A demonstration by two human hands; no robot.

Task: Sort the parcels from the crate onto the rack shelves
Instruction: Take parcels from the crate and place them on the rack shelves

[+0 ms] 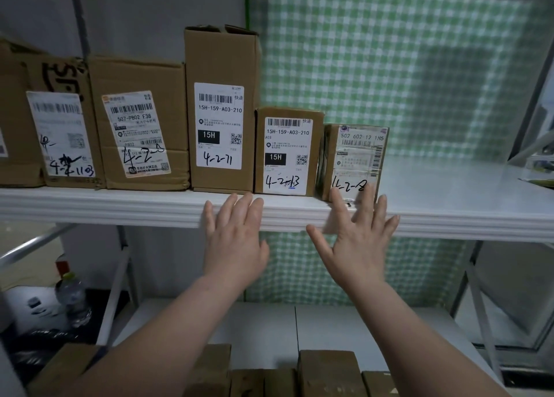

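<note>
Parcels (222,109) of matt brown cardboard, creased at the edges, each with a smooth white paper label (218,125) marked in black ink; smallest parcel (355,160) wrapped in glossy clear tape; shelf (449,193) of smooth white-painted metal with a ribbed front lip; backdrop (404,67) of green-and-white checked cloth; bottle (73,297) of clear, shiny plastic at lower left

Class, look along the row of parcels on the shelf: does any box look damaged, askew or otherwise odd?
Yes. The tall box has its top flaps open. The second box from the left is creased and dented. The smallest box, at the right end, sits turned at a slight angle to the row.
</note>
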